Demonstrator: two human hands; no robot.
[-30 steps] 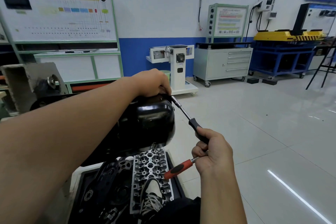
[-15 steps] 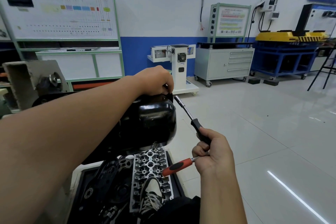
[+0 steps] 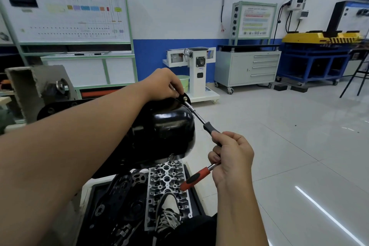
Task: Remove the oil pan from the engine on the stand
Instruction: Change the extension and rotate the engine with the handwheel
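A glossy black oil pan [image 3: 171, 128] sits on the engine, which is mounted on a grey stand [image 3: 30, 86] at the left. My left hand [image 3: 163, 84] reaches over the pan, fingers curled at a bolt [image 3: 185, 98] on its flange corner. My right hand [image 3: 231, 158] grips the black handle of a nut driver [image 3: 201, 120] whose tip meets that bolt. The same hand also holds a red-handled ratchet [image 3: 194, 178] that points down-left.
A tray [image 3: 89, 189] below the engine holds a cylinder head [image 3: 167, 183] and black engine parts [image 3: 123, 191]. My shoe [image 3: 167, 211] rests on the head. White pedestal [image 3: 196, 74], grey drawer cabinet [image 3: 247, 68] and blue bench [image 3: 313, 62] stand along the far wall across a tiled floor.
My left hand has shifted slightly left, uncovering the flange corner and bolt. The nut driver's tip now sits at that bolt. My right hand keeps its grip on both tools.
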